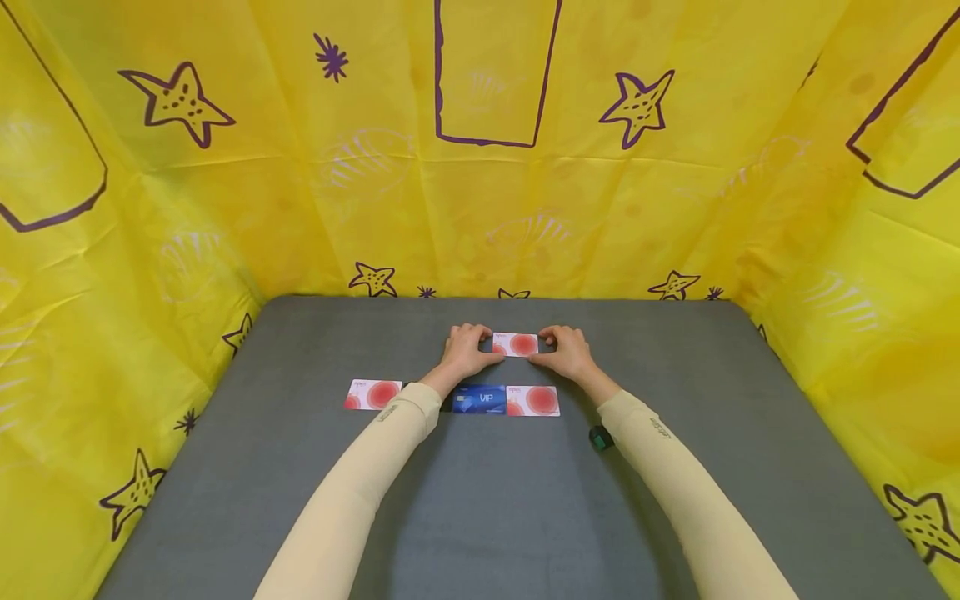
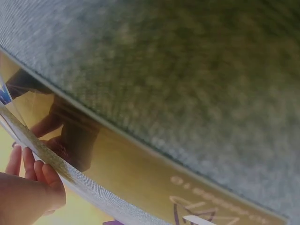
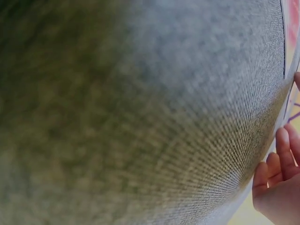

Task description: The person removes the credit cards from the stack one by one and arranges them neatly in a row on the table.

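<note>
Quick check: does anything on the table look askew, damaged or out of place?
Nothing stands out. The red-and-white card between the left hand and right hand looks level, and the nearer row's visible cards line up without apparent damage. The left sleeve hides part of that row, so I can't judge there.

A yellow cloth [image 1: 465,200] is hanging at the bk & on both sides. A purple star [image 1: 180,104] w/ dots is showing up top L, & a 2nd star [image 1: 638,108] w/ dots is showing up top R. Btwn them, a spiky blob [image 1: 331,58] is sitting nr the L one, & a lg box shape [image 1: 487,142] is showing in the mid. Pale fish bones [image 1: 367,162] are showing lower. A gray table [image 1: 480,500] w/ round bk corners is sitting below.
</note>
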`<state>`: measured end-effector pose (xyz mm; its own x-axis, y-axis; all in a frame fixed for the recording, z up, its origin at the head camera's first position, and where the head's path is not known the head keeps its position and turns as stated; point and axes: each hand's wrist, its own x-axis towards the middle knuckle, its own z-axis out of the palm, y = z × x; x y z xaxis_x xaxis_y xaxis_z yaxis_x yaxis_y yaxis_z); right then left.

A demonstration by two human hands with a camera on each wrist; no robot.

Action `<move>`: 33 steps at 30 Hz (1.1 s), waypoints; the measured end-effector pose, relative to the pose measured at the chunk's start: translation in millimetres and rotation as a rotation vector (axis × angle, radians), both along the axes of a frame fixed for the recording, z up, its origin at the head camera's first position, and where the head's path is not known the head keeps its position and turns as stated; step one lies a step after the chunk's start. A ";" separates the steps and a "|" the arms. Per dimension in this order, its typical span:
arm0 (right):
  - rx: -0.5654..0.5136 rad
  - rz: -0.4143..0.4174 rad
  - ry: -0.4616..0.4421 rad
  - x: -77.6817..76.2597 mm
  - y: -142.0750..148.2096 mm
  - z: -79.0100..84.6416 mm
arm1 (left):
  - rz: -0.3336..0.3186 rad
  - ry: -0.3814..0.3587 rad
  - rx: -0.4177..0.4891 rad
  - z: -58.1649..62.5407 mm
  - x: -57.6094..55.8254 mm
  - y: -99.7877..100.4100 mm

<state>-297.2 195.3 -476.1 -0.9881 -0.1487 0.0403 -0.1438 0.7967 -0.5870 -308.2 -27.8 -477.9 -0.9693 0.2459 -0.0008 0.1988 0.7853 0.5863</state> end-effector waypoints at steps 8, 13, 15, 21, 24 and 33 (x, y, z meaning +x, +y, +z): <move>0.031 -0.001 -0.035 -1.9 -5.1 -1.8 | 0.004 -0.022 -0.031 1.3 -0.9 -0.4; 0.037 -0.021 -0.056 -2.9 -5.8 -2.4 | 0.004 -0.025 -0.028 2.8 -1.7 0.0; 0.035 -0.022 -0.065 -3.0 -5.5 -2.3 | 0.006 -0.023 -0.025 2.8 -2.1 0.5; 0.032 -0.018 -0.082 -3.8 -5.1 -1.0 | 0.016 -0.028 -0.015 2.3 -3.3 1.4; 0.027 -0.019 -0.083 -4.0 -5.6 -1.2 | 0.019 -0.031 -0.008 3.1 -3.3 1.6; 0.016 -0.023 -0.085 -5.2 -5.8 -2.6 | 0.020 -0.041 -0.013 4.3 -3.5 2.6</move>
<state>-302.4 189.5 -478.7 -0.9909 -0.1263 -0.0464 -0.0758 0.8088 -0.5832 -311.7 -25.2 -473.6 -0.9731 0.2263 -0.0437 0.1590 0.7963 0.5836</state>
